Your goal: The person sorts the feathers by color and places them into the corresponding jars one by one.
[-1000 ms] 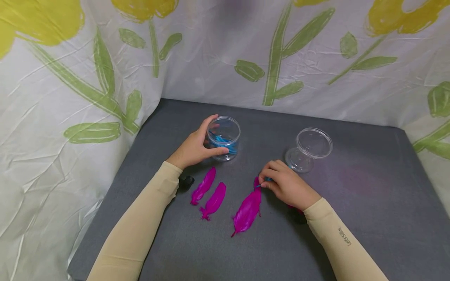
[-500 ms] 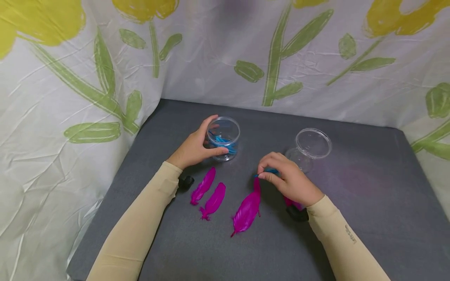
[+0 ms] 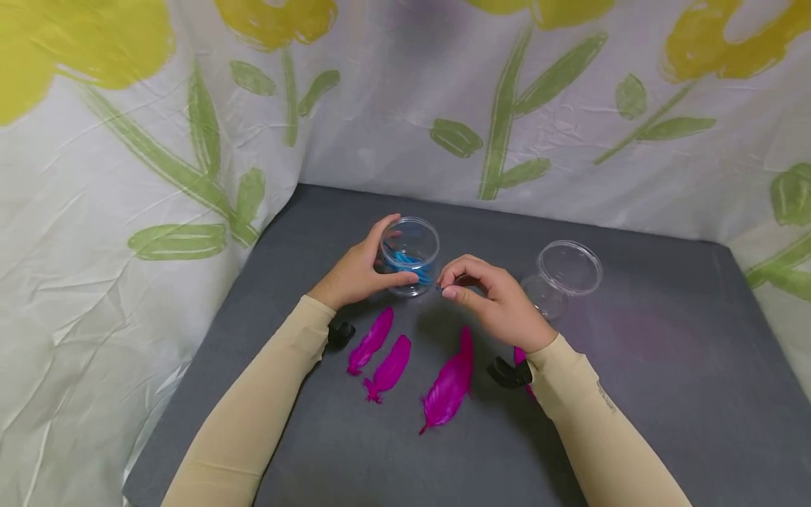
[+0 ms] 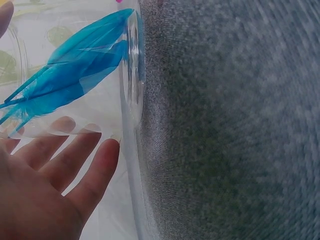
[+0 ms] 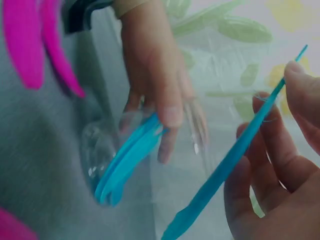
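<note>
The left hand (image 3: 357,273) is holding a clear plastic jar (image 3: 410,241), with its thumb on the near side and its fingers around the far side. The jar is standing upright on the gray bench (image 3: 342,451), so this grip is probably steadying it so it doesn't tip over. Blue feathers (image 5: 131,162) are leaning together inside the jar.

The right hand (image 3: 497,303) is pinching one more blue feather (image 5: 215,172) by its thin stem, just beside the jar. Holding only the stem is leaving the soft, wide part free, which is likely saving it from getting squished.

Two small pink feathers (image 3: 389,366) are lying side by side near the left wrist, and a bigger pink feather (image 3: 448,387) is lying nearer the right wrist. They are lying flat and apart, so each one is easy to see. Another clear jar (image 3: 552,287) is standing behind the right hand, which is partly hiding it.
</note>
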A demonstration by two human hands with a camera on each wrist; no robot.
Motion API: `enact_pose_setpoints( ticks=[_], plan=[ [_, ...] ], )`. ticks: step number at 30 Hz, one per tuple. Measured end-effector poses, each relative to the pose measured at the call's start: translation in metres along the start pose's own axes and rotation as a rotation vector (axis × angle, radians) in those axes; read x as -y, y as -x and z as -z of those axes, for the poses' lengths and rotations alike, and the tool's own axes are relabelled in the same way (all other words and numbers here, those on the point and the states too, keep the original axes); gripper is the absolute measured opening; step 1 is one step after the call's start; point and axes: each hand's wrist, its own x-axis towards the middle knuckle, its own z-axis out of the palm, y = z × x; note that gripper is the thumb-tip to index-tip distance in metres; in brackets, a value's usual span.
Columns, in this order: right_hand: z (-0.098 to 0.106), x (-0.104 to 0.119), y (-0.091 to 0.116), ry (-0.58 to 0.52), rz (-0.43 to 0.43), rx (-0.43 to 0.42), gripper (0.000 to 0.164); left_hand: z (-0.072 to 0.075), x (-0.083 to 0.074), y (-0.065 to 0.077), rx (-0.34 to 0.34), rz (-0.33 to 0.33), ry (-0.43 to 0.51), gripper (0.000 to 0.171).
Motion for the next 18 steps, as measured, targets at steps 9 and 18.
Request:
enact_pose_setpoints(
  ticks=[9,18],
  plan=[
    [-0.001,0.016,-0.036,-0.198,-0.004,-0.125,0.008,-0.001,0.001,0.004,0.019,0.019,0.016,0.109],
    [-0.003,0.026,-0.065,-0.261,0.009,-0.183,0.015,0.001,0.000,0.002,0.017,-0.010,0.018,0.108]
  ],
)
